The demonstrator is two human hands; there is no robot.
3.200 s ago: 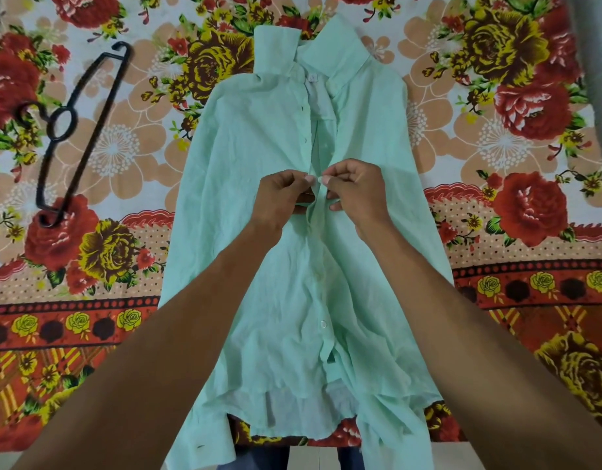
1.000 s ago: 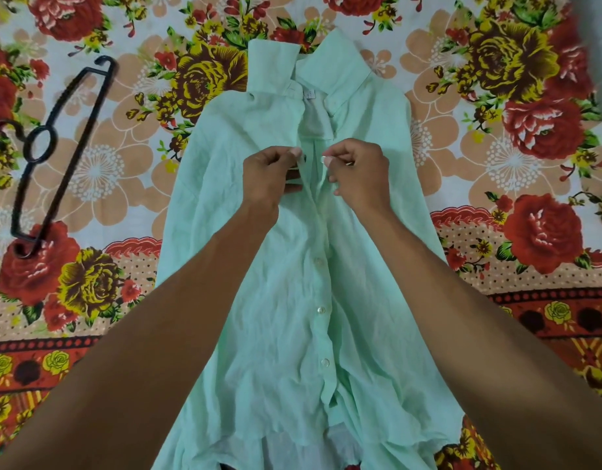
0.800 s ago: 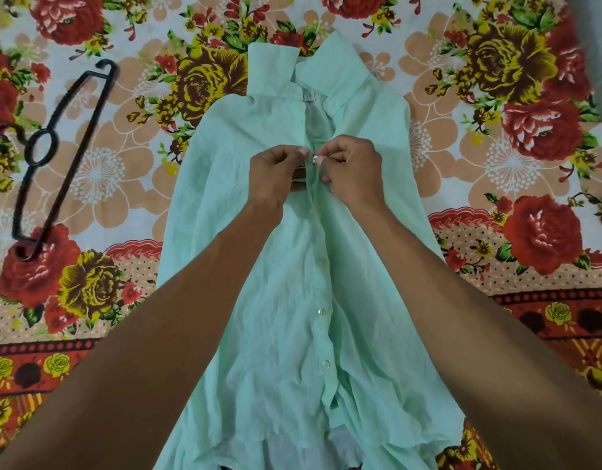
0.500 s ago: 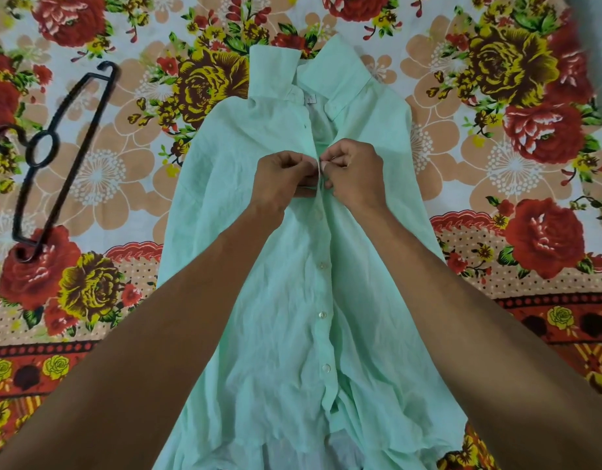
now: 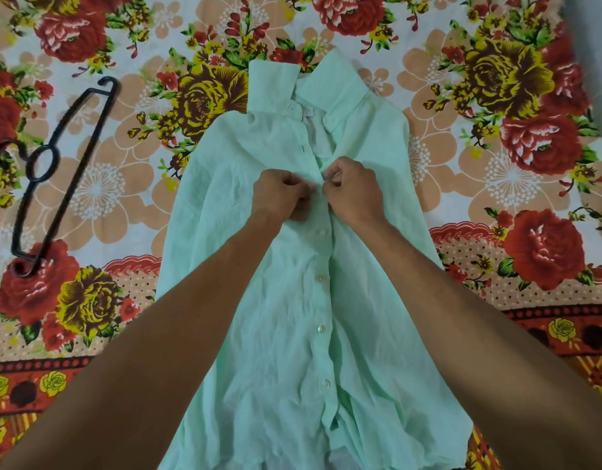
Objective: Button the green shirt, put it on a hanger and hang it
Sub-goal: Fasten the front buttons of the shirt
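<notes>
The pale green shirt (image 5: 286, 334) lies flat, collar away from me, on a flowered bedsheet. Several white buttons run down its middle and are fastened below my hands; the neck above them gapes open. My left hand (image 5: 280, 195) pinches the left edge of the placket at chest height. My right hand (image 5: 355, 189) pinches the right edge, fingertips almost touching the left hand's. Whatever button sits between them is hidden by my fingers. A black plastic hanger (image 5: 51, 178) lies on the sheet far to the left, apart from the shirt.
The flowered bedsheet (image 5: 513, 205) covers the whole surface. A grey strip, perhaps a wall (image 5: 598, 62), shows at the top right corner. The sheet's red patterned border (image 5: 547, 320) runs across near me.
My hands moved up the placket from a lower button to chest height, then drew the two edges together. The fingertips, apart a second ago, now meet.
</notes>
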